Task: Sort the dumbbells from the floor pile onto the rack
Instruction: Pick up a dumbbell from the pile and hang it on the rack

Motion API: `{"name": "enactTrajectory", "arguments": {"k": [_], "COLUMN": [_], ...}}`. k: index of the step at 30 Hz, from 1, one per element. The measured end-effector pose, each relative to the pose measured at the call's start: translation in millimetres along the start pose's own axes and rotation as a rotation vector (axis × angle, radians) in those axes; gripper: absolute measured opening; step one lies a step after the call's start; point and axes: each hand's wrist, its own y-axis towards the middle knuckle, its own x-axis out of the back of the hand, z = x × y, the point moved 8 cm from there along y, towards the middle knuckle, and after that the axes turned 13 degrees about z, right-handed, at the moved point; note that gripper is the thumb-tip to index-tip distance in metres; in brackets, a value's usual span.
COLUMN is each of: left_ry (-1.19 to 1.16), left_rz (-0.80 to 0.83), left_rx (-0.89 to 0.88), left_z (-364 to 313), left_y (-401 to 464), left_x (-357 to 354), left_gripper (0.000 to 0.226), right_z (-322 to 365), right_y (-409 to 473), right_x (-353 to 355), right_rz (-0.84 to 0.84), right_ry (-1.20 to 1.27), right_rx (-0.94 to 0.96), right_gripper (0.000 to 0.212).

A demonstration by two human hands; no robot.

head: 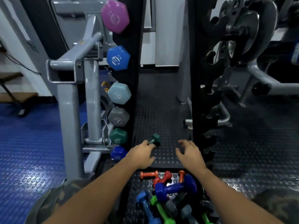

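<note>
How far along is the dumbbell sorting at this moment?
Six dumbbells hang on the rack's left post, from pink down to dark blue. The left hand holds a small green dumbbell; the right hand is empty. A mixed pile remains on the floor.

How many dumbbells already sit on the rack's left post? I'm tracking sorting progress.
6, stacked top to bottom: pink, blue, light blue, grey, green, dark blue lowest. The left hand partly covers the bottom; more may be hidden.
</note>
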Motion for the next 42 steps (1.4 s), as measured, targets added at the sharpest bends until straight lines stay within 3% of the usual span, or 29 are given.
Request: {"name": "enactTrajectory", "arguments": {"k": [7,14,27,35,38,42], "left_ry": [-0.008,-0.049,-0.115,-0.134,-0.09,-0.126], "left_rz": [0.185,0.207,0.242,0.358,0.479,0.533], "left_rx": [0.041,0.025,0.113,0.203,0.269,0.271], "left_z": [8.7,-2.4,16.7,15.9,13.5,16.6], "left_y": [39.0,58.7,66.0,66.5,65.5,70.8], "left_x": [-56.2,-84.7,-103.8,-176.9,-218.1,-259.7], "left_gripper": [0.073,0.075,0.063,0.041,0.032,0.025], "right_z": [-39.1,-58.2,-79.1,-80.3,-92.5,-122.4], "right_y": [-10.2,-18.9,-23.4,-44.6,-57.8,-92.6], "right_x": [-35.8,-51.9,-55.3,-127.5,-156.1,-198.2], "right_rz": [0.141,0.225,0.24,0.489,0.526,0.651], "right_ry": [-0.063,-0.13,-0.121,-0.223,-0.202,-0.065], "right_rx": [-0.095,-0.143,-0.214,-0.155,-0.324,-0.596], "right_gripper": [0.047,0.047,0.048,0.031,0.026,0.05]}}
